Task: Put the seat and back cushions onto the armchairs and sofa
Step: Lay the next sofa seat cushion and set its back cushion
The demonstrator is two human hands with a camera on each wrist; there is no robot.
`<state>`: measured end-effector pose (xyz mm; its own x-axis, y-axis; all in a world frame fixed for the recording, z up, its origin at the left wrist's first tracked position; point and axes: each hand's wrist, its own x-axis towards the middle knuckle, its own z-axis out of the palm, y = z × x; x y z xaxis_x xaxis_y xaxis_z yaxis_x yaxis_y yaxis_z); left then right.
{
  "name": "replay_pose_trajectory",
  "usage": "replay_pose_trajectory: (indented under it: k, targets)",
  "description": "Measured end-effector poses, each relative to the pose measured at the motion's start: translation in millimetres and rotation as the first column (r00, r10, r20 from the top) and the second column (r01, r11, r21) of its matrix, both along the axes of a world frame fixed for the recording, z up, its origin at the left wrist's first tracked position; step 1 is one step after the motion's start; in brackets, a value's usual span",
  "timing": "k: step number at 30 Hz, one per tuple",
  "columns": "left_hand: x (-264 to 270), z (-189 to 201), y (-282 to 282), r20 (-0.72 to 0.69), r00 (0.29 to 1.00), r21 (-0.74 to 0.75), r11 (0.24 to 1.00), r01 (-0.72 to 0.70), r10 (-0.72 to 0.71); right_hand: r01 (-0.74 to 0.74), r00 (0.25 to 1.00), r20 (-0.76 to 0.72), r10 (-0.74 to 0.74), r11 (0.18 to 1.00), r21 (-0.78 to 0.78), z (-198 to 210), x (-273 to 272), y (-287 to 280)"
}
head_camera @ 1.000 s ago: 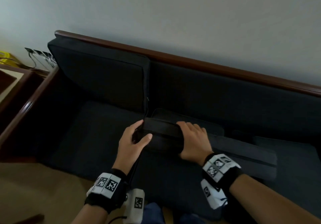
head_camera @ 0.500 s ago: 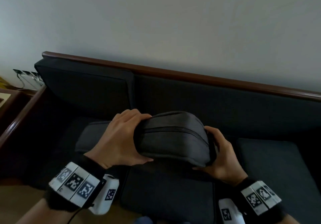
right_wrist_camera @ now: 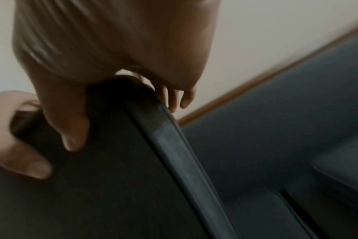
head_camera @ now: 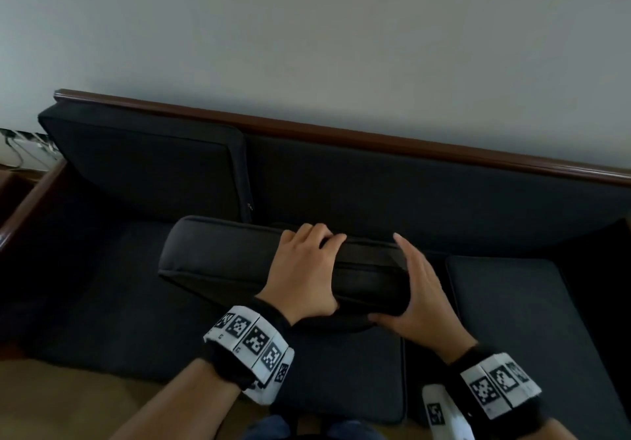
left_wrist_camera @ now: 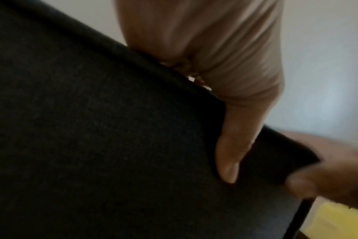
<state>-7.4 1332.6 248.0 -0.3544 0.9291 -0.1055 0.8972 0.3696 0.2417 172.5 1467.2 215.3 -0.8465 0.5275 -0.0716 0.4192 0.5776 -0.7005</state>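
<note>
I hold a dark grey cushion (head_camera: pixel 222 262) on edge over the sofa's seat, in front of the backrest (head_camera: pixel 426 197). It stretches out to the left. My left hand (head_camera: pixel 304 269) grips it near the right end, fingers curled over the top edge and thumb (left_wrist_camera: pixel 229 153) on the near face. At the very end my right hand (head_camera: pixel 413 282) grips it, thumb (right_wrist_camera: pixel 71 129) on the face and fingers over the edge. Another back cushion (head_camera: pixel 143 173) leans at the far left of the sofa. Seat cushions lie at the left (head_camera: pixel 102 289), middle (head_camera: pixel 341 378) and right (head_camera: pixel 512 320).
A brown wooden rail (head_camera: pixel 341 135) tops the sofa against a pale wall. A wooden armrest (head_camera: pixel 24 207) closes the left side, with cables (head_camera: pixel 20 142) behind it. Beige floor (head_camera: pixel 68 398) shows at the lower left.
Both hands lifted the cushion off the seat and turned it. Half a second ago it was held up end-on; now it is on edge, lower and stretching left.
</note>
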Motion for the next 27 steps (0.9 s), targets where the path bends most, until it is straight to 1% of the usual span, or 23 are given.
replay_pose_trajectory:
  k: [1, 3, 4, 5, 8, 11, 13, 14, 16, 17, 18, 21, 23, 25, 27]
  targets:
    - [4.1, -0.5, 2.2, -0.01, 1.0, 0.0, 1.0, 0.001, -0.001, -0.056, 0.996, 0.073, 0.05, 0.994, 0.093, 11.5, -8.6, 0.5]
    - [14.2, -0.2, 2.5, -0.014, 1.0, -0.018, 1.0, 0.011, -0.011, -0.196, 0.95, 0.283, 0.134, 0.959, 0.203, 28.8, -25.8, -3.5]
    - [16.9, 0.1, 0.4, -0.014, 1.0, -0.024, 1.0, 0.003, -0.003, -0.244, 0.925, 0.349, 0.15, 0.939, 0.243, 30.6, -32.1, -5.0]
    - [15.8, 0.9, -3.1, -0.017, 1.0, -0.029, 0.999, -0.017, 0.016, -0.264, 0.914, 0.378, 0.147, 0.923, 0.28, 31.3, -36.2, -5.2]
    - [-9.1, 6.8, -34.5, -0.037, 0.987, -0.028, 0.987, -0.159, 0.158, -0.276, 0.903, 0.406, 0.14, 0.914, 0.299, 27.6, -33.9, -1.3]
    - [-49.8, 10.8, -83.8, -0.017, 0.953, -0.044, 0.952, -0.302, 0.302, -0.238, 0.916, 0.383, 0.117, 0.929, 0.285, 21.8, -16.7, 11.1]
    - [-71.1, 11.2, -108.8, 0.05, 0.932, -0.055, 0.933, -0.356, 0.358, -0.201, 0.93, 0.355, 0.097, 0.941, 0.27, 18.7, -3.3, 20.5]
    - [-77.0, 11.3, -115.8, 0.12, 0.92, -0.055, 0.928, -0.368, 0.372, -0.187, 0.932, 0.351, 0.09, 0.949, 0.254, 18.6, 3.0, 24.2]
    - [-80.0, 10.7, -119.6, 0.308, 0.884, 0.007, 0.929, -0.37, 0.35, -0.165, 0.93, 0.361, 0.078, 0.962, 0.218, 20.3, 12.7, 31.4]
    - [-77.0, 10.6, -117.5, 0.371, 0.872, 0.063, 0.929, -0.365, 0.318, -0.153, 0.925, 0.374, 0.067, 0.967, 0.205, 21.3, 16.5, 34.7]
    - [-72.2, 10.5, -113.1, 0.392, 0.874, 0.116, 0.927, -0.357, 0.287, -0.137, 0.915, 0.4, 0.049, 0.971, 0.195, 23.3, 20.1, 37.6]
    - [-52.9, 10.7, -91.8, 0.352, 0.909, 0.232, 0.92, -0.317, 0.224, -0.103, 0.858, 0.513, -0.029, 0.968, 0.228, 30.2, 30.4, 44.8]
    - [-38.0, 11.5, -75.6, 0.33, 0.928, 0.284, 0.92, -0.27, 0.171, -0.118, 0.834, 0.551, -0.031, 0.966, 0.232, 39.5, 30.4, 43.0]
    - [-21.2, 13.8, -58.4, 0.302, 0.948, 0.331, 0.922, -0.202, 0.099, -0.178, 0.859, 0.509, 0.056, 0.964, 0.195, 52.4, 20.8, 30.7]
    - [-3.7, 17.8, -41.6, 0.313, 0.949, 0.381, 0.913, -0.146, 0.021, -0.234, 0.9, 0.413, 0.14, 0.954, 0.187, 65.0, 4.4, 11.7]
